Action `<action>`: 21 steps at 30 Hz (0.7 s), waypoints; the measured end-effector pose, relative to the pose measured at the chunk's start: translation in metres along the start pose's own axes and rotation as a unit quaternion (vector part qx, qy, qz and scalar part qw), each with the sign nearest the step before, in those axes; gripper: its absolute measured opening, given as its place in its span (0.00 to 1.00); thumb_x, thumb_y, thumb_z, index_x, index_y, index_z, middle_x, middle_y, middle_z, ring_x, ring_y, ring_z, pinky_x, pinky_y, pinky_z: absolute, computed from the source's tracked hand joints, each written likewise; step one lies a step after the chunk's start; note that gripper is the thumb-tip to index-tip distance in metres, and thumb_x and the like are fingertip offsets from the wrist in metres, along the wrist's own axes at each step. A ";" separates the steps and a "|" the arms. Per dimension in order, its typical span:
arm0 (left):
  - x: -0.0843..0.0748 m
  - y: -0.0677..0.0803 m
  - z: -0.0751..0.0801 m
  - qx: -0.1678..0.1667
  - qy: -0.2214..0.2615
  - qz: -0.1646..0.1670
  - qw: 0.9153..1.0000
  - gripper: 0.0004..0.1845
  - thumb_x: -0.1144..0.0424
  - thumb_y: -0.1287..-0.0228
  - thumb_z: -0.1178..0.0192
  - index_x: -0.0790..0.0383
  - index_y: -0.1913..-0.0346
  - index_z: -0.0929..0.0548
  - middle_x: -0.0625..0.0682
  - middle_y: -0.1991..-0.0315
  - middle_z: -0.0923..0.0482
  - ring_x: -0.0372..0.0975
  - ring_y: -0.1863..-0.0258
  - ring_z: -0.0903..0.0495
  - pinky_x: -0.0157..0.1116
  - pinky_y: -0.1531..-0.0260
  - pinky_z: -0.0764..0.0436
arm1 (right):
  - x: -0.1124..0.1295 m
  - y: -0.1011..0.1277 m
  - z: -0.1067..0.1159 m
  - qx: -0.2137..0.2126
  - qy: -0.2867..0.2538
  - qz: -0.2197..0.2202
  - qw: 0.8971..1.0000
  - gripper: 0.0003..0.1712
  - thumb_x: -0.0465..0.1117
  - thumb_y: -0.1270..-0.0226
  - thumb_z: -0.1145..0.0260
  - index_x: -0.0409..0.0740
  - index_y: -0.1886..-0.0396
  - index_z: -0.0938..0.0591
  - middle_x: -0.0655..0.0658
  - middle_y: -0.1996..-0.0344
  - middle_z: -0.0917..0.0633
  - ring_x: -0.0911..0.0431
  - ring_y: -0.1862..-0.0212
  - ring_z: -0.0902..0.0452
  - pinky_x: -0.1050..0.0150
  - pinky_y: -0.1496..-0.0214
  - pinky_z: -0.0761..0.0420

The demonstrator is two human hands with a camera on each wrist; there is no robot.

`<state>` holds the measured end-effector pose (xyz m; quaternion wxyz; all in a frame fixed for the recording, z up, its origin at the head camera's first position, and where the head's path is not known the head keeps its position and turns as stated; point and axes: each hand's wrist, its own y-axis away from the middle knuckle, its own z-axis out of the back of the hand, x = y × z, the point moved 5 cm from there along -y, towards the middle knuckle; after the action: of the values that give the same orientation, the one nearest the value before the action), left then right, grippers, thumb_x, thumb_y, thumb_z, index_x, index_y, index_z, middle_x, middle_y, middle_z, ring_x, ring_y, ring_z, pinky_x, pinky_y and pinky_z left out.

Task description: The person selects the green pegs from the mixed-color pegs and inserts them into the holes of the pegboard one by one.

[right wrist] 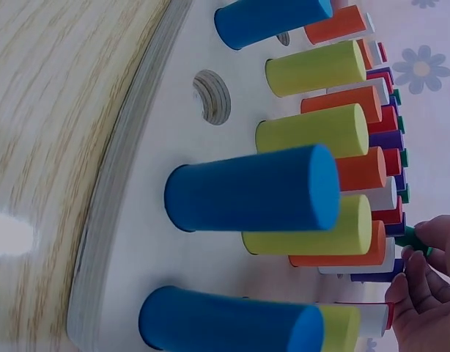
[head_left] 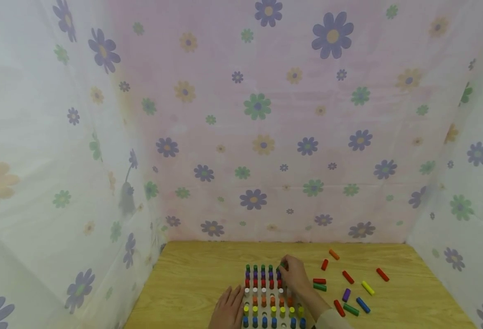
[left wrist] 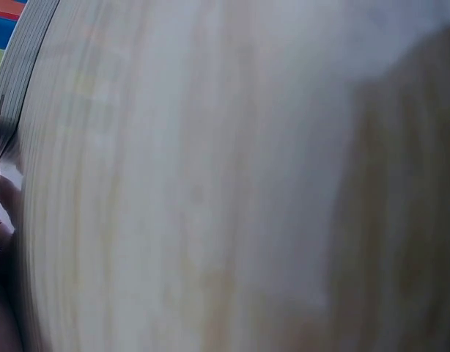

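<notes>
A thick wooden pegboard [right wrist: 121, 242] carries rows of coloured pegs: green at the far end, then purple, red, white, orange, yellow and blue nearest me. My right hand [head_left: 296, 278] reaches over the far right corner, pinching a green peg [right wrist: 413, 239] between thumb and fingers at the green row. The lower end of that peg is hidden behind other pegs and the fingers. Along the board's left edge lies my left hand [head_left: 228, 308], fingers extended and holding nothing. A bare hole [right wrist: 212, 97] shows between blue pegs [right wrist: 251, 189].
Loose pegs lie scattered on the wooden table [head_left: 192, 274] right of the board, among them an orange peg [head_left: 334, 254], a yellow peg [head_left: 368, 288], a purple peg [head_left: 346, 294], a blue peg [head_left: 363, 305] and several red ones. Flower-patterned curtains [head_left: 220, 114] enclose the table behind and on both sides.
</notes>
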<state>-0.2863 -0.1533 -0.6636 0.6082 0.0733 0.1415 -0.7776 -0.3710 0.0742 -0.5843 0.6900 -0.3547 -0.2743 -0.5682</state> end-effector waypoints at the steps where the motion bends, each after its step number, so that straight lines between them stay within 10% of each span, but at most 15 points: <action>1: 0.000 0.000 0.000 0.001 -0.001 0.000 1.000 0.32 0.41 0.16 0.68 0.55 0.26 0.26 0.54 0.30 0.25 0.56 0.29 0.31 0.55 0.31 0.30 | 0.001 0.000 0.000 0.001 0.005 0.002 1.000 0.05 0.29 0.29 0.35 0.32 0.57 0.18 0.48 0.70 0.19 0.58 0.68 0.24 0.65 0.71 0.20; 21: 0.000 0.001 0.001 -0.005 -0.011 -0.002 1.000 0.29 0.44 0.15 0.64 0.54 0.26 0.27 0.52 0.30 0.26 0.55 0.28 0.32 0.53 0.30 0.30 | 0.003 -0.004 -0.001 0.005 0.070 0.025 0.997 0.02 0.28 0.33 0.32 0.31 0.64 0.16 0.45 0.70 0.18 0.56 0.67 0.24 0.60 0.69 0.19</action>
<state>-0.2850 -0.1534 -0.6628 0.6088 0.0620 0.1386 -0.7787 -0.3744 0.0710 -0.5820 0.7232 -0.3175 -0.2191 -0.5729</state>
